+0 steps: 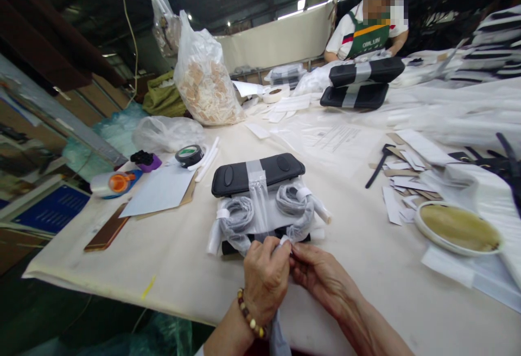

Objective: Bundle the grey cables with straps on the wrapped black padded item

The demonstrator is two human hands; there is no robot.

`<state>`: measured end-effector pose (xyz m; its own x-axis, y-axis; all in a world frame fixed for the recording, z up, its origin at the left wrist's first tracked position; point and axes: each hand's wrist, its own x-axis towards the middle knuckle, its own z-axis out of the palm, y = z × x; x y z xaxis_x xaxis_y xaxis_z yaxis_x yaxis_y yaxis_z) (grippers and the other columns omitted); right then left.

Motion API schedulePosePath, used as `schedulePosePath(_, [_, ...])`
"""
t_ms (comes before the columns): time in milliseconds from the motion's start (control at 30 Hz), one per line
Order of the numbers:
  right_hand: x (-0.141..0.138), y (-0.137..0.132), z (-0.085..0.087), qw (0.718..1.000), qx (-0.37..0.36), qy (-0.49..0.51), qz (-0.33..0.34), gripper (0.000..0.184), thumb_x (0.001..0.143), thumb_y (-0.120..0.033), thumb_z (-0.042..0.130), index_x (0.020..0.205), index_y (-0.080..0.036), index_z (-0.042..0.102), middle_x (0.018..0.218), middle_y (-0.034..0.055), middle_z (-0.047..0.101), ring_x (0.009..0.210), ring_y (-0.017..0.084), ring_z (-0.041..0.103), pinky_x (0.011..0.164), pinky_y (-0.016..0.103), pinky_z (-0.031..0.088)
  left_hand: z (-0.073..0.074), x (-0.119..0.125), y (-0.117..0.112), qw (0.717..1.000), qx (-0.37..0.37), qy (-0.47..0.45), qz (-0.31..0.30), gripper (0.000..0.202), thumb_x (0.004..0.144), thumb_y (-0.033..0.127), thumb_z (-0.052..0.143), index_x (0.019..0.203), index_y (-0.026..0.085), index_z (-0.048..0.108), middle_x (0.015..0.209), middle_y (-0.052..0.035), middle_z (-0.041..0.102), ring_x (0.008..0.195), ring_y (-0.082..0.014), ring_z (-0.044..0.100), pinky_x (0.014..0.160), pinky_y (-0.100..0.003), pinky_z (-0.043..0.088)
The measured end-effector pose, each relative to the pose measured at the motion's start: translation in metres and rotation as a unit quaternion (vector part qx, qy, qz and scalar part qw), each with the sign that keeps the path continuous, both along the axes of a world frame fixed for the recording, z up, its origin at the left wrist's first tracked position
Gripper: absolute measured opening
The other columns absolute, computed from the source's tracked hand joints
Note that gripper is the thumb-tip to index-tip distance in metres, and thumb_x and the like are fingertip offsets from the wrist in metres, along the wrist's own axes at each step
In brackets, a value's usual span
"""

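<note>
In the middle of the table lies a black padded piece (280, 167) with a grey band round its centre. Below it sit two coils of plastic-wrapped strap, the left coil (238, 212) and the right coil (299, 201), each with a white band. My left hand (266, 269) is closed on a plastic-wrapped strap (279, 334) whose tail hangs toward me. Thumb and forefinger of my right hand (319, 274) pinch at a small white strip (285, 241) by the left fingertips. How the strip sits on the strap is partly hidden by the fingers.
Left stand a tape roll (189, 155), paper sheets (163, 190) and a brown bar (106, 228). Right lie a round dish (459, 227), paper scraps (402, 182) and a black strap (380, 166). Behind are a bag of scraps (207, 82), stacked black pads (366, 71) and a person (366, 36).
</note>
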<state>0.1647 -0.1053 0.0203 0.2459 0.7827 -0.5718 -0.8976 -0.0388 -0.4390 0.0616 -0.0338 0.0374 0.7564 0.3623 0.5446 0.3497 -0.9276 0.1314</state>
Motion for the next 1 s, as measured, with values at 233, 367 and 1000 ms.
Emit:
schedulePosePath(233, [-0.0048, 0.0043, 0.0036, 0.997, -0.027, -0.046, -0.054, 0.038, 0.037, -0.03, 0.087, 0.061, -0.01, 0.066, 0.052, -0.0018, 0.057, 0.047, 0.003, 0.046, 0.044, 0.013, 0.036, 0.003, -0.0019, 0.0009, 0.999, -0.046, -0.003, -0.016, 0.019, 0.09, 0.015, 0.039, 0.096, 0.015, 0.057, 0.078, -0.003, 0.06, 0.068, -0.0155, 0.054, 0.06, -0.029, 0.037])
schedulePosePath(367, [-0.0035, 0.0026, 0.0033, 0.998, -0.006, -0.046, -0.041, 0.035, 0.041, -0.03, 0.086, 0.06, -0.009, 0.066, 0.051, 0.0004, 0.057, 0.048, 0.006, 0.048, 0.045, 0.015, 0.037, 0.0027, -0.0015, 0.0018, 0.999, -0.036, 0.014, -0.014, 0.02, 0.09, 0.016, 0.039, 0.098, 0.016, 0.058, 0.075, -0.002, 0.059, 0.064, -0.0148, 0.052, 0.058, -0.029, 0.036])
schedulePosePath(1000, [-0.0044, 0.0032, 0.0014, 0.999, -0.025, -0.032, 0.0, 0.045, 0.035, -0.039, 0.087, 0.059, -0.01, 0.062, 0.049, -0.0023, 0.052, 0.045, 0.004, 0.043, 0.044, 0.015, 0.034, -0.0033, -0.0018, 0.0006, 1.0, 0.015, 0.023, -0.009, 0.022, 0.088, 0.012, 0.039, 0.1, 0.013, 0.058, 0.076, -0.0046, 0.057, 0.062, -0.0158, 0.049, 0.057, -0.029, 0.035])
